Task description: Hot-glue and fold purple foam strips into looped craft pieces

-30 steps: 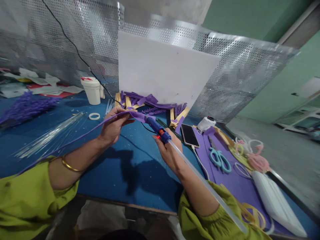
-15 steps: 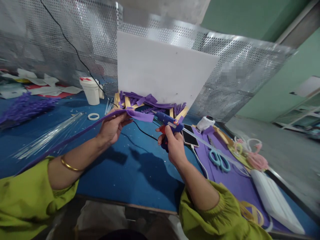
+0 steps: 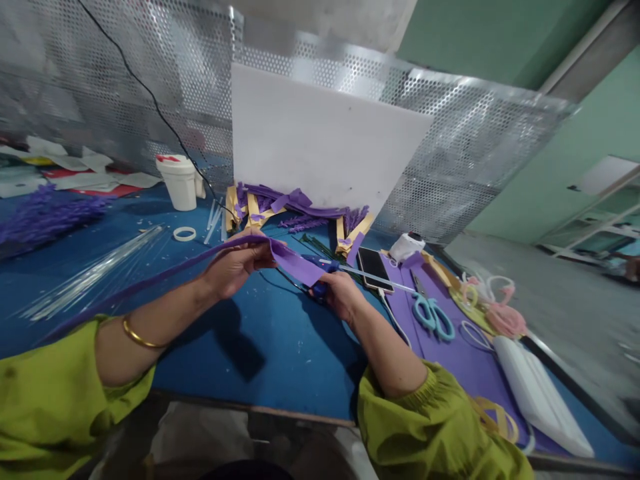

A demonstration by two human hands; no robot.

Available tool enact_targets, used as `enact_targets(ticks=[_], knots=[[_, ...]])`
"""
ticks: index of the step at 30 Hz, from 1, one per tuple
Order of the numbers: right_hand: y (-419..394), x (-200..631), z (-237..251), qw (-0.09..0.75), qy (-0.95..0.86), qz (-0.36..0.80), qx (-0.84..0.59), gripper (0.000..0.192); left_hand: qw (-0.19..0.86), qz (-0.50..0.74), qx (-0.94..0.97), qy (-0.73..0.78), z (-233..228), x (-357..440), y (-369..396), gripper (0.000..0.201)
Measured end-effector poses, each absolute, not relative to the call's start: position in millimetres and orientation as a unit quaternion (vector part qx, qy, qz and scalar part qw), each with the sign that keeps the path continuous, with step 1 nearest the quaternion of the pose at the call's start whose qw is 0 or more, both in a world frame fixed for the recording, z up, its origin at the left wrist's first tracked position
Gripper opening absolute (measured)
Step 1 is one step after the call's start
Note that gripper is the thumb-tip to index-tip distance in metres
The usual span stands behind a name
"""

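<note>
My left hand (image 3: 234, 267) pinches a long purple foam strip (image 3: 295, 263) near its free end; the strip runs back to the lower left past my sleeve. My right hand (image 3: 337, 293) grips a blue glue gun (image 3: 325, 270) low over the blue table (image 3: 270, 347), just under the strip's end. A clear glue stick (image 3: 375, 277) sticks out of the gun to the right. The gun's body is largely hidden by the strip and my fingers.
A pile of purple and yellow strips (image 3: 295, 207) leans at the white board (image 3: 320, 140). A phone (image 3: 375, 267), teal scissors (image 3: 433, 317) and a white case (image 3: 540, 397) lie at the right. A white tub (image 3: 180, 180), tape ring (image 3: 184, 233) and clear rods (image 3: 95, 267) are at the left.
My right hand has swung the glue gun away from the strip's end and lowered it toward the table. My left hand keeps hold of the strip, whose end now droops to the right.
</note>
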State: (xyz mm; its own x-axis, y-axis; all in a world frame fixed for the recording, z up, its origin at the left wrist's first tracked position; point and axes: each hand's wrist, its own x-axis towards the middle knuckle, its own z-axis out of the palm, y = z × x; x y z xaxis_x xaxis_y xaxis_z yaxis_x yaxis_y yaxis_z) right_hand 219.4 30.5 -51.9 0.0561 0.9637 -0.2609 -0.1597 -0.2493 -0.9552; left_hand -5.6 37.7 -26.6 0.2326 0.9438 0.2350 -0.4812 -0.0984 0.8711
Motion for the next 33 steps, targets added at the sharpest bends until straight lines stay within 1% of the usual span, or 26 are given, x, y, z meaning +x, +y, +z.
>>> enact_targets(ticks=[3,8,9,11,12,14,15,16,17,19,21,22,24,27,28,29,30,31,33], knots=[[30.4,220.2,-54.0,0.459,-0.407,0.549,-0.568,0.012,0.61,0.593,0.455,0.263,-25.1,-4.0,35.2,0.021],[28.6,232.0,-43.6,0.401,-0.475,0.479,-0.62,0.021,0.585,0.63,0.421,0.289,-22.9,-3.9,38.8,0.022],[27.6,234.2,-40.1,0.408,-0.493,0.447,-0.625,0.02,0.581,0.634,0.419,0.293,-22.6,-3.8,39.0,0.021],[23.9,235.3,-32.8,0.463,-0.545,0.367,-0.595,0.01,0.575,0.636,0.419,0.299,-22.6,-3.3,38.3,0.02],[21.0,233.8,-29.4,0.501,-0.574,0.336,-0.553,0.018,0.574,0.635,0.421,0.3,-22.8,-2.9,37.6,0.02],[14.1,227.6,-24.6,0.551,-0.624,0.324,-0.45,0.046,0.576,0.629,0.427,0.3,-23.8,-1.8,35.7,0.021],[10.6,223.6,-23.6,0.554,-0.643,0.334,-0.41,0.054,0.578,0.625,0.429,0.302,-24.5,-1.0,34.8,0.022],[7.7,219.7,-23.4,0.547,-0.66,0.342,-0.385,0.056,0.582,0.621,0.427,0.306,-25.3,-0.1,33.9,0.023],[5.5,216.2,-24.2,0.538,-0.672,0.344,-0.374,0.052,0.588,0.615,0.424,0.31,-26.2,0.9,33.3,0.023],[3.8,211.5,-27.6,0.529,-0.682,0.337,-0.376,0.033,0.616,0.593,0.408,0.322,-28.0,3.2,32.4,0.023],[5.3,210.2,-31.8,0.544,-0.671,0.323,-0.386,0.016,0.661,0.556,0.372,0.34,-29.5,5.6,31.3,0.022],[6.6,210.7,-33.6,0.557,-0.663,0.312,-0.391,0.013,0.683,0.534,0.353,0.352,-30.0,6.6,30.2,0.02],[9.2,213.2,-35.8,0.579,-0.653,0.279,-0.4,0.012,0.71,0.478,0.354,0.377,-29.8,8.4,25.9,0.02],[10.5,218.2,-34.9,0.588,-0.659,0.207,-0.421,0.01,0.704,0.323,0.51,0.374,-26.5,10.3,12.7,0.029],[10.0,219.4,-33.7,0.585,-0.664,0.183,-0.427,0.009,0.685,0.277,0.573,0.355,-24.8,10.6,7.2,0.031],[9.2,220.3,-32.2,0.582,-0.671,0.163,-0.43,0.008,0.654,0.262,0.629,0.33,-23.2,10.7,1.8,0.031],[8.1,220.7,-30.6,0.576,-0.68,0.145,-0.43,0.008,0.598,0.292,0.679,0.312,-21.6,10.3,-2.7,0.032],[6.7,220.6,-29.0,0.569,-0.69,0.13,-0.427,0.008,0.507,0.357,0.723,0.304,-20.2,9.5,-5.9,0.031],[3.7,219.1,-26.4,0.556,-0.711,0.106,-0.416,0.009,0.277,0.491,0.761,0.321,-17.8,6.2,-6.7,0.03]])
